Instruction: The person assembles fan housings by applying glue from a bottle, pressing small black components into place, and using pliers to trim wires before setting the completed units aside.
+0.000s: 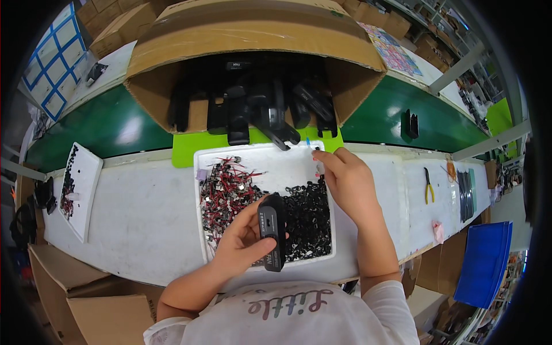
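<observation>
A black casing fills the curled left hand — right hand bent, hold unclear.

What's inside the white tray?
Red-wired parts lie left, small black pieces right. The left hand and the black casing it holds cover some; what's beneath the piles is hidden.

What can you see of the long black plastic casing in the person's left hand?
The long black plastic casing has a rounded end, a slot-like detail and pale printing on the face toward the camera. Its length runs roughly toward the wearer, above the white foam tray. The left hand grips it, thumb across that face; its underside is hidden.
</observation>
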Demonstrator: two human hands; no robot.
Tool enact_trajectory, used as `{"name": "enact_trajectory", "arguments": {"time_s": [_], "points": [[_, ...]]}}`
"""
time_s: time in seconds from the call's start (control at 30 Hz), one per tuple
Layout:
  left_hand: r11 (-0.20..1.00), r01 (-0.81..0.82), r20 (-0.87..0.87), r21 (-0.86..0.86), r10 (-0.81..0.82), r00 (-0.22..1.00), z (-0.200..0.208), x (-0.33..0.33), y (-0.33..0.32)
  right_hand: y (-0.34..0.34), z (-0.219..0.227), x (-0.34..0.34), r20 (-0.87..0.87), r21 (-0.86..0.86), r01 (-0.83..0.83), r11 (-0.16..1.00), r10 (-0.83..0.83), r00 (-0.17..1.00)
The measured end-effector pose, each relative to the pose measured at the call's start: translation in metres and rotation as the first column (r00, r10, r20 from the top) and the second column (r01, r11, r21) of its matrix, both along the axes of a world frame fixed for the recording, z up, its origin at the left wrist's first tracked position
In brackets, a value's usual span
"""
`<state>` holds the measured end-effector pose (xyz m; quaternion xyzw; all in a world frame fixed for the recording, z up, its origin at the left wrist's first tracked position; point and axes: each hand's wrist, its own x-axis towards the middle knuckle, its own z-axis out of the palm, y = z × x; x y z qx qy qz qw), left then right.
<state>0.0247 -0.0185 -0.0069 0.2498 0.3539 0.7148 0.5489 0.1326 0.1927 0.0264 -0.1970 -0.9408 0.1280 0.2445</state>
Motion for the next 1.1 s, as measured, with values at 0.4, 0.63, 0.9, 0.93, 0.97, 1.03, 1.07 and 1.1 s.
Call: {"name": "enact_trajectory", "arguments": {"time_s": [0.4,0.63,0.9,0.93,0.97,1.03,1.07,1.1], "points": [[0.995,-0.061,0.241,-0.078,0.079,0.967,0.002,0.001,0.001,0.015,-0.023,-0.008,0.224,0.088,-0.123,0.988,0.101,0.969],[0.998,-0.040,0.201,-0.052,0.050,0.978,0.002,0.000,-0.001,-0.031,0.006,0.011,-0.560,-0.273,-0.542,0.795,0.328,0.761],[0.999,-0.038,0.112,0.006,0.037,0.993,0.001,0.002,-0.002,-0.055,0.003,0.010,-0.544,-0.387,-0.548,0.742,0.296,0.785],[0.999,-0.038,0.112,0.006,0.037,0.993,0.001,0.002,-0.002,-0.055,0.004,0.010,-0.544,-0.388,-0.548,0.741,0.296,0.785],[0.999,-0.037,0.106,0.007,0.036,0.994,0.002,0.002,-0.002,-0.054,0.005,0.010,-0.524,-0.402,-0.545,0.736,0.303,0.796],[0.999,-0.034,0.101,0.009,0.032,0.994,0.002,0.003,-0.002,-0.054,0.005,0.010,-0.503,-0.416,-0.540,0.731,0.310,0.807],[0.999,-0.036,0.104,0.011,0.035,0.994,0.002,0.003,-0.002,-0.054,0.004,0.010,-0.506,-0.428,-0.542,0.723,0.305,0.807],[0.999,-0.037,0.107,0.012,0.036,0.994,0.002,0.003,-0.002,-0.054,0.003,0.010,-0.509,-0.441,-0.544,0.714,0.300,0.807]]}}
